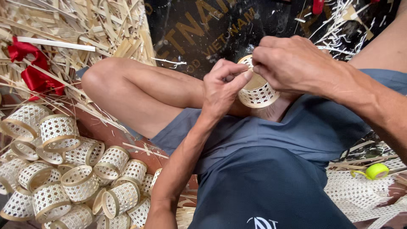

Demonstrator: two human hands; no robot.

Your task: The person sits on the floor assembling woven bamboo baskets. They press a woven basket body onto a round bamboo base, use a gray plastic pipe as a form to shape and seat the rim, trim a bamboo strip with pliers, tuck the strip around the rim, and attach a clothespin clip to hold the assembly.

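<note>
Both hands work on a small woven cane ring (257, 90), a short open cylinder of pale lattice mesh with a solid band at each rim, held above the person's lap just over the bent knee. The left hand (221, 87) is curled closed, its thumb and fingertips pinched at the ring's upper rim on the near side. The right hand (292, 63) is closed over the top and far side of the ring, fingers bent down onto the rim, so much of the upper edge is hidden. The two hands meet at that rim, almost touching. The person sits with bare legs crossed, in dark blue shorts (271, 169). At the lower left lies a heap of finished woven rings (76, 178) of the same kind, tumbled against one another at all angles. Above them is a litter of split bamboo strips (85, 29) with a piece of red cloth (36, 74) among them. At the right edge, a roll of yellow-green tape (376, 171) rests on a sheet of cane mesh (360, 193), well apart from the hands.
</note>
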